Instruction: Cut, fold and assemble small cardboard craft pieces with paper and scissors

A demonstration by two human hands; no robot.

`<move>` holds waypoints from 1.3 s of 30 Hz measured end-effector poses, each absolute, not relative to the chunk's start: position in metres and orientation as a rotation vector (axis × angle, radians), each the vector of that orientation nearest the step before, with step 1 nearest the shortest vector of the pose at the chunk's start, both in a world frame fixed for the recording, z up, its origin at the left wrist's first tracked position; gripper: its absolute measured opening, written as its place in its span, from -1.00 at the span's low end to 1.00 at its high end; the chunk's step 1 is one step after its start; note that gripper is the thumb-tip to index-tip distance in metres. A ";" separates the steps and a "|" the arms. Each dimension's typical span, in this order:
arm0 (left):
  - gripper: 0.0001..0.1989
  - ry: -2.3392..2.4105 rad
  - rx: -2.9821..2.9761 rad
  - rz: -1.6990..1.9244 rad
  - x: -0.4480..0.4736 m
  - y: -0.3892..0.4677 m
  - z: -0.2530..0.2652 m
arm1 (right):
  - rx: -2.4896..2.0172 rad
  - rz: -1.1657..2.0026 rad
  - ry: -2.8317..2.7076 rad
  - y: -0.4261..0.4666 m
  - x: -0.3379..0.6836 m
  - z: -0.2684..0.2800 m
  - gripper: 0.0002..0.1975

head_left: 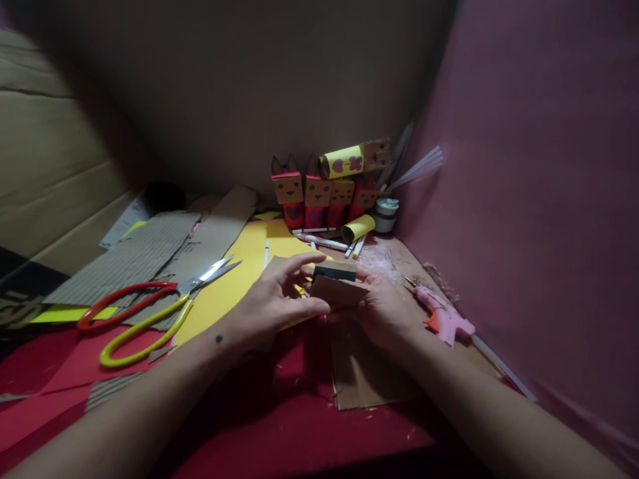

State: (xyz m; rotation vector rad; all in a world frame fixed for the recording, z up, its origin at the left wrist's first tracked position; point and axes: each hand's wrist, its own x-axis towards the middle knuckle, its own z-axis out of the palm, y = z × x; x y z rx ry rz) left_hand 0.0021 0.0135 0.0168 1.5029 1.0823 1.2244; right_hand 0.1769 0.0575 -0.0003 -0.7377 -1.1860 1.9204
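Between my two hands is a small folded piece of cardboard (339,291), brown with a black strip along its upper part. My left hand (284,293) grips its left end, thumb in front and fingers behind. At its right end, my right hand (387,306) is closed on the same piece, with most of its fingers hidden. Below my right hand a flat cardboard sheet (367,379) lies on the red table surface (279,426). Just beyond my left hand spreads a sheet of yellow paper (239,259).
Large scissors (184,293) with red and yellow handles lie open at left, near corrugated cardboard (124,256). A pink glue gun (442,316) rests at right. Several cardboard-headed animal figures (289,193), markers (324,241), a yellow tube (358,228) and a small jar (386,215) sit at the back.
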 end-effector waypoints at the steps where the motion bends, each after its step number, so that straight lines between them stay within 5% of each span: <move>1: -0.59 1.107 1.513 1.248 0.004 0.013 0.014 | -0.721 1.929 -1.168 0.057 0.176 0.000 -0.50; 4: -0.91 1.226 1.500 1.349 0.010 0.013 0.004 | -0.695 1.963 -1.153 0.053 0.174 -0.001 -0.45; 10: -0.80 1.252 1.382 1.439 0.013 0.014 -0.006 | -0.602 2.024 -1.170 0.055 0.174 -0.005 -0.64; 14: -0.71 1.200 1.321 1.433 0.012 0.014 -0.004 | -0.538 1.971 -1.244 0.053 0.175 -0.008 -0.52; 18: -0.54 1.158 1.299 1.376 0.013 0.011 -0.002 | -0.661 1.807 -1.321 0.048 0.174 -0.006 -0.64; 32: -0.64 1.140 1.403 1.254 0.016 0.005 0.002 | -0.735 1.742 -1.360 0.047 0.173 -0.005 -0.73; 39: -0.51 1.164 1.482 1.266 0.013 0.004 0.000 | -0.766 1.790 -1.238 0.046 0.174 -0.004 -0.58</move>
